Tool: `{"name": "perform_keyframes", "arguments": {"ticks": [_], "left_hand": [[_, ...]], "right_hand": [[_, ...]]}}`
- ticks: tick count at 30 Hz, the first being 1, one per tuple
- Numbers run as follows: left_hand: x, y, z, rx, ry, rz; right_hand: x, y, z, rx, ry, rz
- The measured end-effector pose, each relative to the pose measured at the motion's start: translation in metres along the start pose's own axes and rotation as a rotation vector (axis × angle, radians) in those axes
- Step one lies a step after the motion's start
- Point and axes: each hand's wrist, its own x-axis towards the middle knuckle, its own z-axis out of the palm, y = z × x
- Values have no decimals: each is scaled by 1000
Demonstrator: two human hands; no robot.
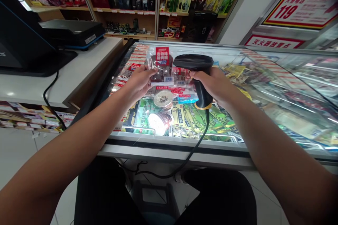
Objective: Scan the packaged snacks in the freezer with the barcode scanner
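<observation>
My left hand (139, 81) pinches the left edge of a clear snack packet (161, 66) with a red label, dark contents and a barcode near its bottom. My right hand (214, 81) is wrapped around the handle of a black barcode scanner (193, 62). The scanner's head is just right of the packet, and its cable (203, 137) hangs from the handle. Similar red-labelled packets (132, 68) lie below and left of my left hand. Under both hands are round tubs (163, 99) and green bags (188, 116), seen in the glass-topped display case.
The case's front edge (171, 153) runs before my knees. A grey stool (155, 200) stands between my legs. To the left, a counter (89, 63) bears a scale (72, 31) and a dark monitor (21, 35). Stocked shelves (118, 8) line the back; yellow bags (235, 72) are at right.
</observation>
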Motion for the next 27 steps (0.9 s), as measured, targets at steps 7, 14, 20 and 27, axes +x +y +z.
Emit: {"name": "perform_keyframes", "arguments": {"ticks": [7,14,20,27], "left_hand": [[5,21,-12,-123,116,176],[9,15,-14,-99,118,170],[16,13,-21,-114,139,198],[14,15,-20,-103,146,186]], "right_hand": [[-10,-4,11,122,-221,30],[-12,-4,17,82,-170,-33],[-11,-3,15,100,-197,-17],[-15,-9,16,140,-223,1]]}}
